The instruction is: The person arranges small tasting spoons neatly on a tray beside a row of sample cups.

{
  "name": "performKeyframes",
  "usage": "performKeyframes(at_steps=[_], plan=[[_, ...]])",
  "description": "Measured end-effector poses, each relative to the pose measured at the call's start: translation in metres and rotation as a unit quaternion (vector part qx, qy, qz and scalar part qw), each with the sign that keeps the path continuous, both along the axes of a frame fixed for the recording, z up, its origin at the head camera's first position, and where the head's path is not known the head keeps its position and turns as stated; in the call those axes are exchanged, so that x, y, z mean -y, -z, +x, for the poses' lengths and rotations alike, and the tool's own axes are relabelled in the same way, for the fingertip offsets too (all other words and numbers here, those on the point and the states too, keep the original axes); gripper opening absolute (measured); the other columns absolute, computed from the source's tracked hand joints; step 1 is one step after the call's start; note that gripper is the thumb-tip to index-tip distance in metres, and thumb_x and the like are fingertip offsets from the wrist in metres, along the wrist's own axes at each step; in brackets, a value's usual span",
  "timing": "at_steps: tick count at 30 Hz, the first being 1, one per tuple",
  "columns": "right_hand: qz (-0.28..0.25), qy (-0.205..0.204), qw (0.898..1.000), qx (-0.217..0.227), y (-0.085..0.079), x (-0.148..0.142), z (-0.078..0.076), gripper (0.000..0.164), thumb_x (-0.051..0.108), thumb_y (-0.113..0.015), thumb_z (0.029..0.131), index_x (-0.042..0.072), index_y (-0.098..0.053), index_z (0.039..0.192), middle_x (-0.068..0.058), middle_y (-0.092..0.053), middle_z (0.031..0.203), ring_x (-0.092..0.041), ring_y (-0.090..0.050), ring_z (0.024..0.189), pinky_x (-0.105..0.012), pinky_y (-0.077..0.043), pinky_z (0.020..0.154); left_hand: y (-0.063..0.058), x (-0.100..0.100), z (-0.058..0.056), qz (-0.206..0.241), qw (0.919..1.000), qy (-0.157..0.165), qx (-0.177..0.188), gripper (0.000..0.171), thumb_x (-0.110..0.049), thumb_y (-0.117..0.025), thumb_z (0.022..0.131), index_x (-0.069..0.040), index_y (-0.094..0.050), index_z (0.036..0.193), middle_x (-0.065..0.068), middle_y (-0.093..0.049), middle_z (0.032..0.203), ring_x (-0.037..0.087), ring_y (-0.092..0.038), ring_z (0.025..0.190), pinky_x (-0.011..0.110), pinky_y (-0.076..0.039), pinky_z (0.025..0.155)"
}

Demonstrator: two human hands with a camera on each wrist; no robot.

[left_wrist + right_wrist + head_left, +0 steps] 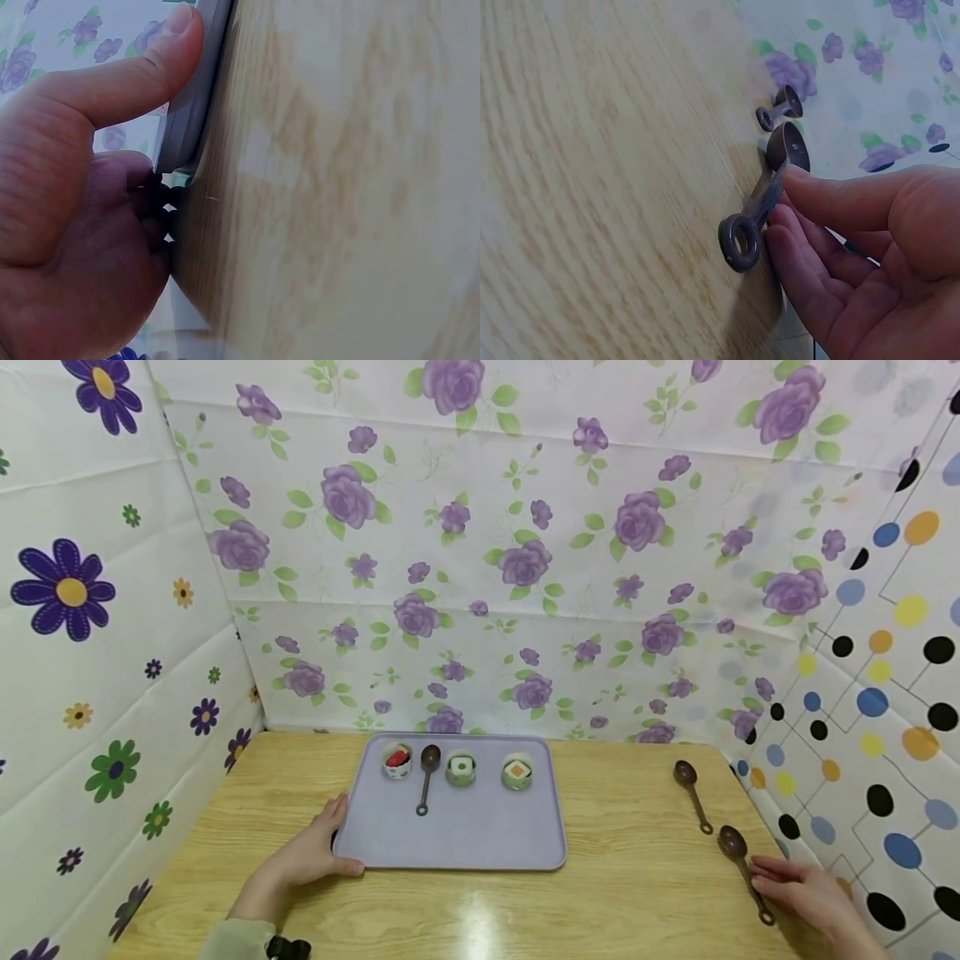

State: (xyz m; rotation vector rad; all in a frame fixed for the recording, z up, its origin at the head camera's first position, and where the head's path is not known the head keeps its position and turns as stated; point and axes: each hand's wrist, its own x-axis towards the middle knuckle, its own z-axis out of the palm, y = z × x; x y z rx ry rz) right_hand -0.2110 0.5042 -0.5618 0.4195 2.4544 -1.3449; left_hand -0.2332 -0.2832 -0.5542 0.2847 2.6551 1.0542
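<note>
A lavender rectangular tray [480, 843] lies on the table. My left hand [311, 852] holds its front left corner, thumb [150, 75] along the front edge and fingers at the left side. On the tray are a brown spoon [431, 757] and three small round sushi-like pieces: one red-topped [397, 764], one white-topped with a green centre [461, 771] and one with an orange centre [517, 773]. At the right, my right hand [813, 897] pinches the handle of a second brown spoon [786, 146], which has a ring at its end.
A third brown spoon [686, 773] lies behind the pinched one, near the table's right side. Flowered cloth [480, 568] hangs at the back, more flowered cloth [112, 693] at the left, and a dotted cloth [885, 735] borders the wooden table [600, 902] at the right.
</note>
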Motion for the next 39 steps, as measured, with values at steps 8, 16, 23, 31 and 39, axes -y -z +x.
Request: performKeyframes(at_steps=[8, 16, 23, 31, 39], plan=[[0.036, -0.016, 0.999, -0.015, 0.005, -0.001, 0.002, 0.067, 0.028, -0.088, 0.092, -0.007, -0.063, 0.143, -0.013, -0.076, 0.128, 0.012, -0.061, 0.093, -0.018, -0.056, 0.078, -0.001, -0.001, 0.000, -0.004, 1.0000, 0.001, -0.002, 0.135, -0.041, -0.096, 0.079, 0.013, -0.007, 0.165, 0.039, -0.001, 0.171, 0.064, -0.002, 0.154, 0.076, -0.012, 0.121], [0.032, -0.019, 0.999, -0.002, 0.001, 0.001, 0.003, 0.065, 0.022, -0.090, 0.090, -0.011, -0.065, 0.139, -0.018, -0.076, 0.125, 0.004, -0.064, 0.094, -0.023, -0.059, 0.079, -0.001, -0.001, 0.000, -0.003, 1.0000, 0.002, -0.001, 0.136, -0.042, -0.096, 0.078, 0.013, -0.007, 0.165, 0.040, -0.001, 0.170, 0.065, -0.002, 0.153, 0.077, -0.012, 0.120], [0.036, -0.001, 0.999, -0.012, 0.000, 0.008, 0.004, 0.062, 0.019, -0.092, 0.087, -0.012, -0.068, 0.135, -0.016, -0.079, 0.118, 0.004, -0.065, 0.090, -0.020, -0.059, 0.076, -0.001, -0.001, 0.001, 0.000, 1.0000, -0.001, 0.004, 0.136, -0.042, -0.096, 0.078, 0.012, -0.006, 0.165, 0.040, 0.001, 0.171, 0.065, -0.001, 0.153, 0.077, -0.010, 0.121], [0.030, 0.024, 0.999, -0.019, -0.001, 0.012, 0.004, 0.058, 0.013, -0.093, 0.083, -0.012, -0.070, 0.130, -0.012, -0.081, 0.107, 0.001, -0.069, 0.084, -0.021, -0.059, 0.073, -0.001, 0.000, 0.000, 0.005, 1.0000, 0.002, 0.004, 0.136, -0.041, -0.096, 0.079, 0.013, -0.006, 0.165, 0.040, 0.002, 0.171, 0.064, 0.000, 0.154, 0.077, -0.010, 0.121], [0.055, 0.021, 0.998, -0.019, -0.001, 0.014, 0.007, 0.054, 0.018, -0.094, 0.082, -0.009, -0.075, 0.125, -0.009, -0.081, 0.102, -0.001, -0.068, 0.083, -0.022, -0.057, 0.071, 0.000, 0.000, 0.000, 0.003, 1.0000, 0.002, 0.001, 0.137, -0.041, -0.097, 0.079, 0.013, -0.006, 0.165, 0.040, 0.001, 0.170, 0.064, 0.000, 0.154, 0.076, -0.010, 0.121]])
